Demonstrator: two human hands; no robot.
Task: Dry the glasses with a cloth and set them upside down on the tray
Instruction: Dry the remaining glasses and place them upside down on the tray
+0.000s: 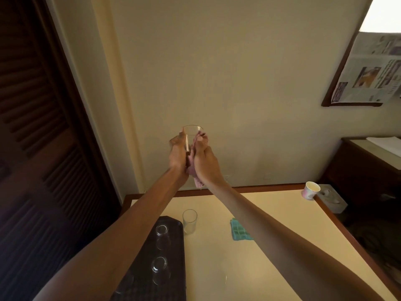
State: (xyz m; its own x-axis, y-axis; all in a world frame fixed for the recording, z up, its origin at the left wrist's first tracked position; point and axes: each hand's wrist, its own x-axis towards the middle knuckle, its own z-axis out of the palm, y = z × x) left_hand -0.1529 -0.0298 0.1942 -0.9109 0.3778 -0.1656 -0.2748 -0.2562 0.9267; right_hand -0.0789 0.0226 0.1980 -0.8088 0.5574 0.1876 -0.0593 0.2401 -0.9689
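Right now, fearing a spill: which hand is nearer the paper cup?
Right. The right hand presses the cloth to the raised glass on the side toward the paper cup; the left hand grips the far side.

A cream-topped table (249,253) with a brown wooden edge is shown. A dark tray (176,253) is placed along its left side. An upright glass (189,221) is set just beside the tray's far right corner. A teal gridded item (239,231) is laid near the middle, and a paper cup (311,190) is positioned at the far right corner.
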